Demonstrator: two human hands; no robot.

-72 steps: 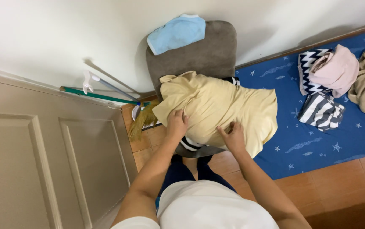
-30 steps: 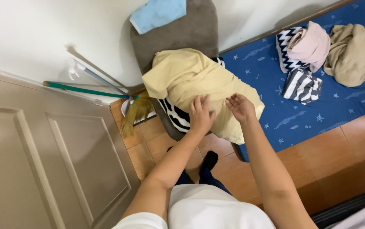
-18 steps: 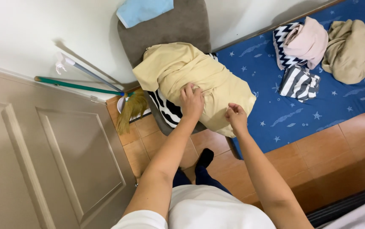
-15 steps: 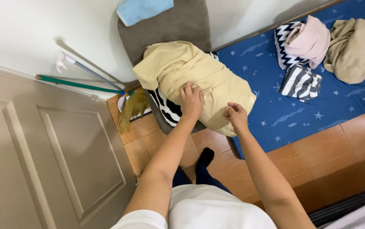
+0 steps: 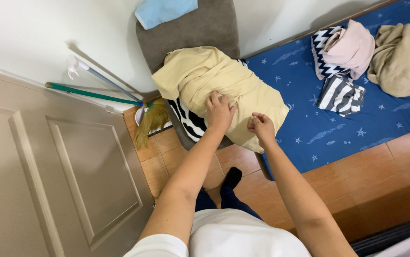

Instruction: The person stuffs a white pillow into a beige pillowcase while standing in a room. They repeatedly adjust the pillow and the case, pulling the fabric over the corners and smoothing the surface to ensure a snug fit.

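Both hands on the soft, light yellow cloth [image 5: 224, 81]: left hand [image 5: 220, 110] spread flat pressing it, right hand [image 5: 261, 127] pinching its lower edge, best grip there.

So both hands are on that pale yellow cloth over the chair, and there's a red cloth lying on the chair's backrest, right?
Not quite: the cloth on the backrest is light blue, not red, as the head view shows. The rest holds: the left hand lies flat on the pale yellow cloth, and the right hand pinches its lower edge.
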